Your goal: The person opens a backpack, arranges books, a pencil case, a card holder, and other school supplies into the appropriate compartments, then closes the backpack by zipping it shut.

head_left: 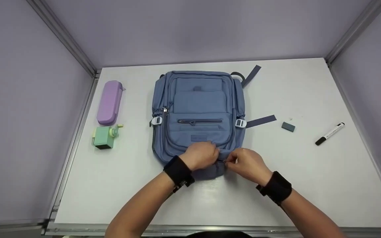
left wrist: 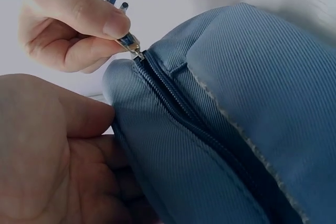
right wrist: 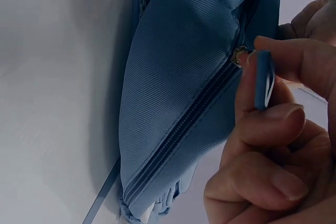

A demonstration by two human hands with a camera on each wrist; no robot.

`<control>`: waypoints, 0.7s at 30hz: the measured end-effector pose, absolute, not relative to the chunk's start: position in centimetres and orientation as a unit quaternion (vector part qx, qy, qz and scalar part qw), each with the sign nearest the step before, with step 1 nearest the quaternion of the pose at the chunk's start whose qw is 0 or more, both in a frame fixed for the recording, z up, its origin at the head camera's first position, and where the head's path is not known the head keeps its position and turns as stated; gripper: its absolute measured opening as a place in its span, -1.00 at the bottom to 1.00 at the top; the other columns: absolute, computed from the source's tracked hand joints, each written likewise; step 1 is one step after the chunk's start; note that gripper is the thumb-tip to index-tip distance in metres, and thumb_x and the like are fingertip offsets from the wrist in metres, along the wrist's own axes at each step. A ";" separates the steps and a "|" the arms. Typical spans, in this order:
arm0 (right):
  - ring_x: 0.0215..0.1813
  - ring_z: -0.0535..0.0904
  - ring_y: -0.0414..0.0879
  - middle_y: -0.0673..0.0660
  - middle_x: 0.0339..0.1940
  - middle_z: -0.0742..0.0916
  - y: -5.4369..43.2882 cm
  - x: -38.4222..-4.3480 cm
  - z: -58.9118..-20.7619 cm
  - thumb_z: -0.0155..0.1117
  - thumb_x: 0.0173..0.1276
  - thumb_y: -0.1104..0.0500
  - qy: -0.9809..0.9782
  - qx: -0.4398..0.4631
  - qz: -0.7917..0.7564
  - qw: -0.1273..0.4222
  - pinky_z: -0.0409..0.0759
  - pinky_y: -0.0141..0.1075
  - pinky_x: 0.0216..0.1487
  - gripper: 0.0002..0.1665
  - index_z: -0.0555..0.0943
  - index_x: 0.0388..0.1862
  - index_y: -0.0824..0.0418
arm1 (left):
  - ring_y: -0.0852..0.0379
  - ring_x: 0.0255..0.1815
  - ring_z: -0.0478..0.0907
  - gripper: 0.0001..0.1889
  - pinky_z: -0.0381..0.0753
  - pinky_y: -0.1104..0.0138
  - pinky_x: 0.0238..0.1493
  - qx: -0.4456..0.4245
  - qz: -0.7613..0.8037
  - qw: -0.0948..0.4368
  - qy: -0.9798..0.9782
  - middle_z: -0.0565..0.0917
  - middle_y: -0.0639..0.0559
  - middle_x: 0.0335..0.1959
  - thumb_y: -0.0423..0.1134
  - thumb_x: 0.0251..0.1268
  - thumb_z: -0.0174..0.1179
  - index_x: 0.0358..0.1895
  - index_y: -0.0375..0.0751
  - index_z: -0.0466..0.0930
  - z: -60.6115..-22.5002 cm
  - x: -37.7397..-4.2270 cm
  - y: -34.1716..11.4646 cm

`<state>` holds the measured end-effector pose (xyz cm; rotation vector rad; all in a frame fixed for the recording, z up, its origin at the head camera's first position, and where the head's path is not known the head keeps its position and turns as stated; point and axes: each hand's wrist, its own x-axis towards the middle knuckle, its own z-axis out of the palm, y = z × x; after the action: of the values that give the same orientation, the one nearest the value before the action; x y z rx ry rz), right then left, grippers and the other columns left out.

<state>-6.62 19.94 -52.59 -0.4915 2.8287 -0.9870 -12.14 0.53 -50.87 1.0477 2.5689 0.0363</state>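
Observation:
A blue backpack (head_left: pixel 198 102) lies front side up on the white table, its bottom end toward me. My right hand (head_left: pixel 248 163) pinches a zipper pull (right wrist: pixel 264 80) between thumb and forefinger at the lower right of the bag. In the right wrist view, the closed teeth of the zipper (right wrist: pixel 184 127) run down behind the slider. The left wrist view shows the track parted on the other side. Close beside it, my left hand (head_left: pixel 202 155) grips the edge of the fabric, thumb on top and fingers partly hidden beneath.
At the left lie a purple case (head_left: pixel 109 102) and a green pencil sharpener (head_left: pixel 104 137). To the right are a dark eraser (head_left: pixel 288 127) and a white marker (head_left: pixel 330 133) with a black cap. A loose strap (head_left: pixel 261 121) sticks out from the bag's right side.

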 end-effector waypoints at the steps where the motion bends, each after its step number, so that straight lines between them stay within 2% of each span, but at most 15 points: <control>1: -0.41 0.55 -0.27 -0.17 -0.49 0.68 19.8 -6.6 -52.6 0.44 0.11 0.26 0.930 -0.163 -0.325 0.051 0.56 -0.26 -0.36 -0.87 0.76 -0.51 0.01 | -0.06 -0.21 0.68 -0.60 0.72 0.09 -0.29 0.359 0.023 0.191 0.913 0.68 -0.12 -0.23 -0.14 0.69 -0.19 -0.01 -0.24 0.67 -50.8 -12.2 0.6; 4: -0.42 0.56 -0.27 -0.17 -0.49 0.67 19.5 -6.5 -52.8 0.44 0.12 0.26 0.930 -0.165 -0.326 0.047 0.56 -0.27 -0.36 -0.86 0.74 -0.52 0.00 | -0.08 -0.16 0.69 -0.56 0.72 0.07 -0.21 0.324 0.062 0.214 0.919 0.70 -0.14 -0.18 -0.09 0.71 -0.22 -0.02 -0.24 0.68 -50.8 -12.3 0.6; 6: -0.42 0.56 -0.26 -0.17 -0.49 0.68 19.6 -6.6 -52.9 0.43 0.13 0.26 0.929 -0.163 -0.329 0.043 0.57 -0.27 -0.36 -0.86 0.74 -0.51 0.01 | -0.10 -0.05 0.69 -0.53 0.70 0.05 -0.09 0.312 0.089 0.226 0.918 0.71 -0.16 -0.05 -0.04 0.71 -0.23 0.05 -0.24 0.67 -50.8 -12.3 0.3; 10: -0.40 0.57 -0.27 -0.19 -0.47 0.68 19.9 -6.8 -53.3 0.41 0.16 0.26 0.928 -0.153 -0.337 0.045 0.57 -0.27 -0.34 -0.85 0.76 -0.48 -0.01 | -0.09 0.35 0.50 -0.47 0.50 0.07 0.31 0.317 0.148 0.251 0.902 0.53 -0.19 0.37 0.05 0.69 -0.15 0.41 -0.23 0.49 -50.7 -12.5 -1.3; 12: -0.38 0.57 -0.27 -0.20 -0.45 0.69 20.2 -6.9 -53.4 0.40 0.18 0.24 0.927 -0.150 -0.340 0.052 0.56 -0.27 -0.32 -0.85 0.77 -0.46 -0.03 | -0.07 0.46 0.38 -0.43 0.37 0.10 0.43 0.335 0.167 0.250 0.893 0.42 -0.18 0.47 0.06 0.65 -0.05 0.50 -0.22 0.39 -50.7 -12.5 -2.6; 13: -0.37 0.57 -0.27 -0.19 -0.44 0.69 20.3 -7.0 -53.4 0.39 0.18 0.24 0.927 -0.150 -0.340 0.055 0.56 -0.27 -0.32 -0.85 0.77 -0.45 -0.04 | -0.07 0.49 0.34 -0.41 0.32 0.11 0.46 0.345 0.174 0.244 0.890 0.39 -0.17 0.50 0.06 0.62 0.01 0.51 -0.21 0.36 -50.8 -12.5 -3.3; 17: -0.35 0.55 -0.24 -0.20 -0.42 0.68 20.6 -7.1 -53.2 0.39 0.20 0.22 0.927 -0.147 -0.340 0.060 0.54 -0.27 -0.31 -0.85 0.77 -0.44 -0.06 | -0.06 0.49 0.35 -0.42 0.32 0.11 0.46 0.377 0.170 0.201 0.888 0.42 -0.15 0.48 0.07 0.52 0.16 0.45 -0.17 0.47 -51.1 -12.2 -6.7; 21: -0.32 0.52 -0.22 -0.21 -0.45 0.65 20.8 -7.2 -53.3 0.41 0.20 0.22 0.928 -0.147 -0.339 0.052 0.52 -0.27 -0.30 -0.86 0.77 -0.44 -0.05 | -0.07 0.49 0.35 -0.48 0.34 0.08 0.44 0.389 0.171 0.171 0.889 0.45 -0.12 0.46 0.04 0.52 0.19 0.41 -0.09 0.53 -51.7 -11.6 -9.5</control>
<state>-7.23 20.75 -53.28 -0.4466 2.8225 -1.0321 -11.60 -9.54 -51.69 1.1043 2.5237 0.4848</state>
